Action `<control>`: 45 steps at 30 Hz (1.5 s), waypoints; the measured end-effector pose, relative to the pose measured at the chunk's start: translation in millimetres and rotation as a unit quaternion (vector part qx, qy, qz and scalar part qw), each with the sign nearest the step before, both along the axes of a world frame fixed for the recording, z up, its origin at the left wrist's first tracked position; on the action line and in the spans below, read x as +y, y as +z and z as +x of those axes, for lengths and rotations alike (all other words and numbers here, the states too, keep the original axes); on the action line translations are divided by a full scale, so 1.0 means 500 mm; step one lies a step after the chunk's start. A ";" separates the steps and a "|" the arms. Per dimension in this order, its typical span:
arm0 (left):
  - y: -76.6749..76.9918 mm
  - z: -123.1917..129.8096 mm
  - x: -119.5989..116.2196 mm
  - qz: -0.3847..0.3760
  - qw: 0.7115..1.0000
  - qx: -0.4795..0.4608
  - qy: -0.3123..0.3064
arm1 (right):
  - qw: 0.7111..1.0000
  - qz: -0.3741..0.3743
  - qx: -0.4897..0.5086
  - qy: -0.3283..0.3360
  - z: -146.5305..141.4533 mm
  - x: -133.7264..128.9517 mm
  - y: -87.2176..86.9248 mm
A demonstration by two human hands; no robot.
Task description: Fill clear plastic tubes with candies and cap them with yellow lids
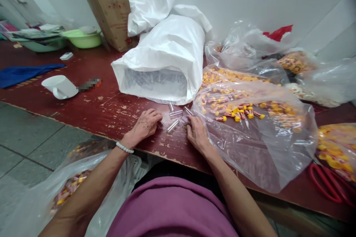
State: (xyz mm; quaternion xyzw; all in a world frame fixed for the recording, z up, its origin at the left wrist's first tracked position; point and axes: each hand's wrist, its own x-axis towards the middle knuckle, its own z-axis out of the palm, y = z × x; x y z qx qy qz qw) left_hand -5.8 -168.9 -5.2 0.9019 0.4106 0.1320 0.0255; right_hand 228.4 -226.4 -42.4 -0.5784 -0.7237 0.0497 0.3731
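Observation:
Several small clear tubes point(173, 126) lie loose on the worn red table before the mouth of a large white sack point(172, 37). To their left, my left hand point(146, 124) rests on the tabletop with its fingers curled in; what is at the fingertips is hidden. On the other side, my right hand point(197, 132) is closed, its bent fingers at the lower end of a tilted clear tube point(188, 111). More clear tubes show inside the sack. Beside my right hand spreads a clear plastic bag point(244, 148) with many yellow-capped, red-printed tubes point(241, 113).
A white mug point(59, 86) and blue cloth point(25, 74) lie left. Behind are a cardboard box point(114, 14) and green basin point(83, 39). Red-handled scissors point(324, 183) lie by the right edge. Another filled bag point(69, 189) stands below the table edge at left.

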 end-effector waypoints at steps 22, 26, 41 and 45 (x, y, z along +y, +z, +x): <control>0.037 0.071 0.006 -0.133 0.987 -0.004 -0.092 | 0.977 -0.081 0.196 -0.025 0.014 -0.066 0.042; 0.028 0.088 0.011 -0.067 0.991 0.077 -0.082 | 0.980 -0.057 0.192 0.011 0.005 -0.067 0.049; 0.020 0.081 -0.083 -0.391 0.863 -0.310 -0.079 | 0.948 -0.085 0.306 0.028 -0.046 -0.080 0.045; 0.009 0.096 -0.100 -0.459 0.779 -0.413 -0.108 | 0.960 -0.060 0.268 0.061 -0.051 -0.092 0.070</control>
